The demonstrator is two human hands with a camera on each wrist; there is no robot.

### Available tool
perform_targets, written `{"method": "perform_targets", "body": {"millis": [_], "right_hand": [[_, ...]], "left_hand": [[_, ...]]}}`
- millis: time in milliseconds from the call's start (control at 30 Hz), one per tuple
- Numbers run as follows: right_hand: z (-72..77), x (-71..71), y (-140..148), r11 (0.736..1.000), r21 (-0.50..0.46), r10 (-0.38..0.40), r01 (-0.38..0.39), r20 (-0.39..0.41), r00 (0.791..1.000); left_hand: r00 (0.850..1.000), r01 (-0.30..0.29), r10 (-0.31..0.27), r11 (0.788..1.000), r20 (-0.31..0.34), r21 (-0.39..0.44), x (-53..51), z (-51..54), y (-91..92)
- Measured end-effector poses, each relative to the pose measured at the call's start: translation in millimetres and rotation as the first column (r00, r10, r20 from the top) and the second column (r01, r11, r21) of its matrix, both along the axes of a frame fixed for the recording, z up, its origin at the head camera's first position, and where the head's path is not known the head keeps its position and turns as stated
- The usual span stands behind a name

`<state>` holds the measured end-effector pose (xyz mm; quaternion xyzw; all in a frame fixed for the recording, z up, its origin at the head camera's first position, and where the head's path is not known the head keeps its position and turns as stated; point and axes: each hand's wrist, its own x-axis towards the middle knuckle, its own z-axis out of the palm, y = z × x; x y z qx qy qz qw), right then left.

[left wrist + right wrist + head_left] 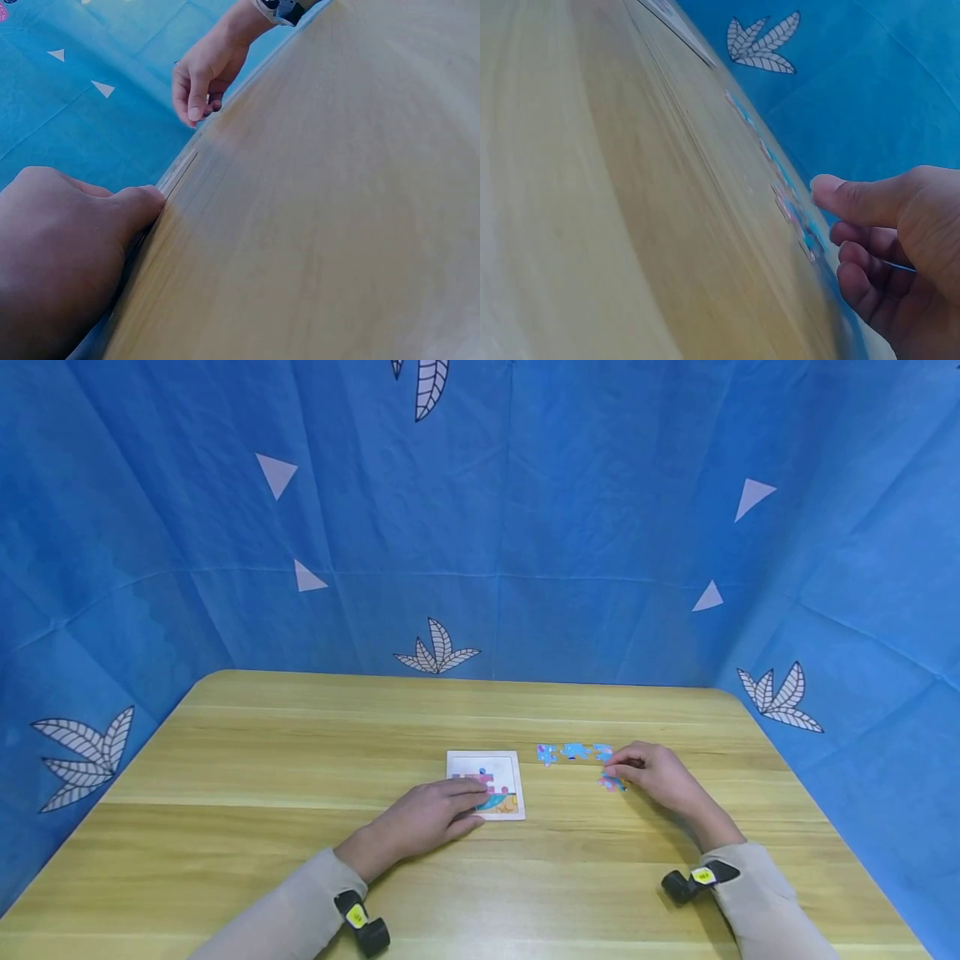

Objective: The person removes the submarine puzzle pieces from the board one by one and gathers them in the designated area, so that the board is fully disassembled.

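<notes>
Blue curtain [495, 510] behind table [300, 752]; left hand [429, 814] partly hides puzzle board [487, 763].

On the table [225, 777], puzzle pieces [575, 751] lie right of a tray [483, 762].

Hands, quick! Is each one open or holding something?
Left hand: open, resting on the puzzle.
Right hand: by loose pieces, can't tell if it's holding one.

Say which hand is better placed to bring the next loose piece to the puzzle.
Probably the right hand: its fingertips are right by the loose pieces. The left hand lies over the puzzle, farther from them, and seems better placed to steady it.
</notes>
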<state>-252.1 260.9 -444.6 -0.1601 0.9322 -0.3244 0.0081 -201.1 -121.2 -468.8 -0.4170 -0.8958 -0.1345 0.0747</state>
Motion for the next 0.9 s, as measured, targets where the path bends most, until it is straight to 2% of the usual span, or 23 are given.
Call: {"method": "perform_targets", "body": {"millis": [200, 400, 700, 900], "right_hand": [[5.0, 3.7, -13, 0.999, -0.019, 0.033, -0.034, -0.051, 0.998], [7.8, 6.3, -31, 0.993, -0.069, 0.096, -0.099, -0.034, 0.995], [12.4, 4.8, -67, 0.985, -0.02, 0.17, -0.172, -0.097, 0.981], [15.9, 2.8, -93, 0.975, -0.019, 0.217, -0.219, -0.077, 0.973]], "left_hand": [[1.0, -0.008, 0.008, 1.0, -0.003, 0.001, 0.9, 0.3, 1.0], [1.0, -0.023, 0.023, 1.0, 0.012, -0.003, 3.5, 0.8, 0.6], [0.998, -0.011, 0.013, 1.0, -0.06, 0.028, 3.2, -0.5, -7.0], [0.997, -0.051, 0.052, 0.998, -0.05, 0.029, 3.4, -2.3, -13.5]]}}
